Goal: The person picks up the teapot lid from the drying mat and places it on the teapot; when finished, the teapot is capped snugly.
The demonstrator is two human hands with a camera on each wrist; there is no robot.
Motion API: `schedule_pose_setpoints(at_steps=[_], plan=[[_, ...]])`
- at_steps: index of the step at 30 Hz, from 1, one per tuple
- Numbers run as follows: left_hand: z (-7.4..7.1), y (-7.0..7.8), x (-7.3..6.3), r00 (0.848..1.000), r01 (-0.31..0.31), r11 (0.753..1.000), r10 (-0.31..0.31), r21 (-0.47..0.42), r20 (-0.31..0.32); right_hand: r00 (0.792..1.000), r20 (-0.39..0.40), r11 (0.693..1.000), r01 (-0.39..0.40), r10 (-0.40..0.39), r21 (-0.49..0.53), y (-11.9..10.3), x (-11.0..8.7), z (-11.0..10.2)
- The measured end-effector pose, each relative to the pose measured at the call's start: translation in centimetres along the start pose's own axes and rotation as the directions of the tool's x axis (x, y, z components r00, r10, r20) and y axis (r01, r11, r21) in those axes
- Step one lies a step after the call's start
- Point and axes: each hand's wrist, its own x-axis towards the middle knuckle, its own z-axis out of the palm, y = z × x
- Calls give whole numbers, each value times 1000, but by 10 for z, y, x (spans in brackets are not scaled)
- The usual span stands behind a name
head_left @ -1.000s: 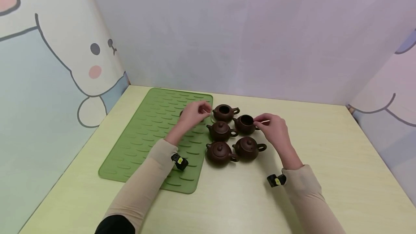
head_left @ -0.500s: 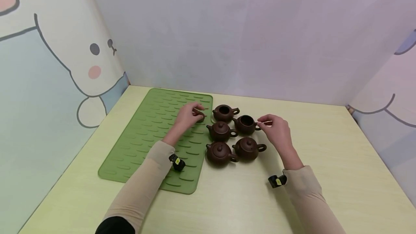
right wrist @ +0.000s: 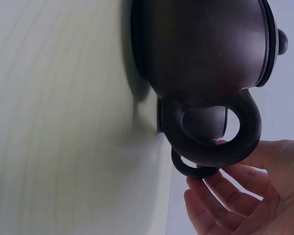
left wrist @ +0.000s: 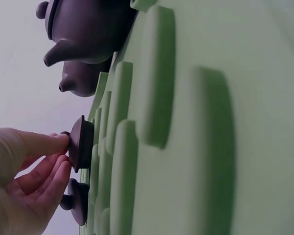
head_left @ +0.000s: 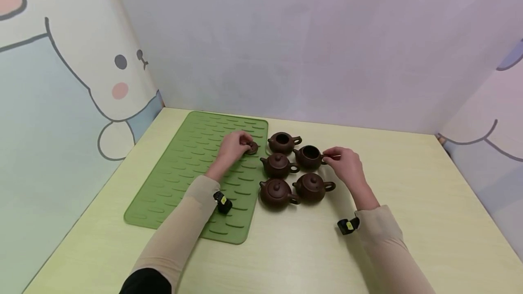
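Observation:
My left hand [head_left: 232,149] pinches a dark brown teapot lid [head_left: 253,148] by its knob, low over the green mat's right side. In the left wrist view, a second lid [left wrist: 78,201] rests on the mat just beyond it, hidden by the hand in the head view. With thumb and fingers, my right hand [head_left: 345,164] holds the handle of an uncovered teapot [head_left: 304,163]. That handle [right wrist: 193,170] shows in the right wrist view behind the larger handle of a nearer, lidded teapot [right wrist: 206,49]. Another uncovered teapot [head_left: 278,145] stands at the back.
Three lidded teapots, one at the middle left [head_left: 274,169], one at the front left [head_left: 273,199] and one at the front right [head_left: 311,193], stand close together beside the green ridged mat [head_left: 163,194]. A pale wall [head_left: 302,58] rises behind the wooden table [head_left: 429,203].
My left hand has moved left from beside the rear uncovered teapot and now pinches a lid over the mat. The right hand has shifted from the other uncovered teapot's rim to its handle.

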Motion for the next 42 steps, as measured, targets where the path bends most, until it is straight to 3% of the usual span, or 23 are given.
schedule_pose_setpoints(at_steps=[8, 16, 30, 42], plan=[[-1, 1, 4, 1000, 25, 999, -25, 21, 14, 999, 10, 999, 36, -36, -4, 3, 7, 6], [-5, 8, 3, 1000, 1, 1000, -1, 7, -8, 999, 0, 999, 40, -40, -1, 1, 9, 8], [-10, 49, 8, 995, -95, 995, 95, -8, 11, 999, -21, 999, 44, -44, 30, 4, 13, 11], [3, 81, 6, 981, -186, 982, 188, -26, 48, 999, -21, 992, 52, -50, 118, 13, 17, 15]])
